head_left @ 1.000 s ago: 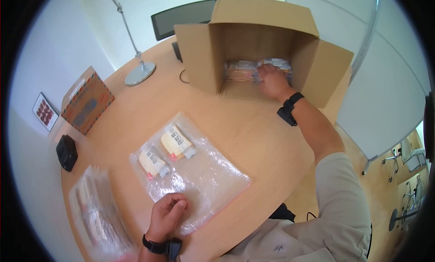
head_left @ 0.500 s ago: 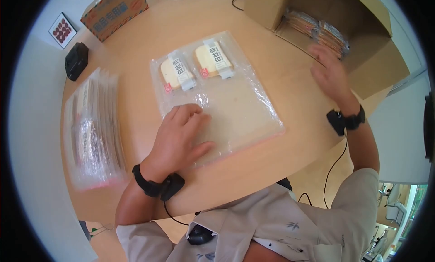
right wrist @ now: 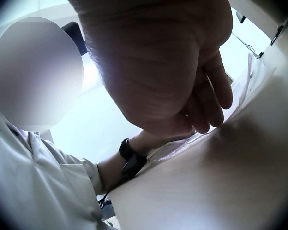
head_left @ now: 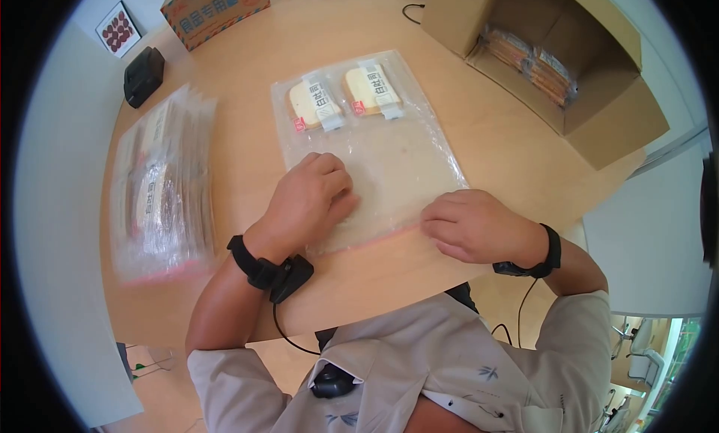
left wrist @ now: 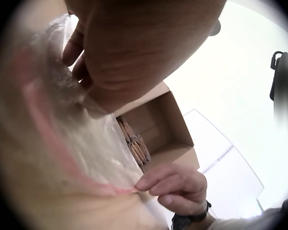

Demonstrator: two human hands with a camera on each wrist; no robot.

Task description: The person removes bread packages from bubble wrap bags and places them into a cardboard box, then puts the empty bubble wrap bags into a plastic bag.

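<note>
A large clear plastic bag (head_left: 397,167) with a pink strip along its near edge lies flat on the table. Two wrapped slices of white bread, a left slice (head_left: 311,104) and a right slice (head_left: 371,89), sit at its far end. My left hand (head_left: 311,197) rests over the bag's near left part, fingers bent loosely, thumb apart from them. At the near right corner my right hand (head_left: 479,227) pinches the bag's edge by the pink strip (left wrist: 62,148). The left wrist view shows the right fingertips (left wrist: 143,184) right at that corner.
An open cardboard box (head_left: 599,122) on its side at the back right holds wrapped bread slices (head_left: 550,77). At left lies a stack of filled clear bags (head_left: 161,193). Behind it are a black device (head_left: 144,77) and a smaller printed carton (head_left: 217,14). The table edge (head_left: 389,302) runs near my body.
My right hand has come out of the cardboard box, back to the bag's near right corner. The left hand stays over the bag. My head view has turned down and left.
</note>
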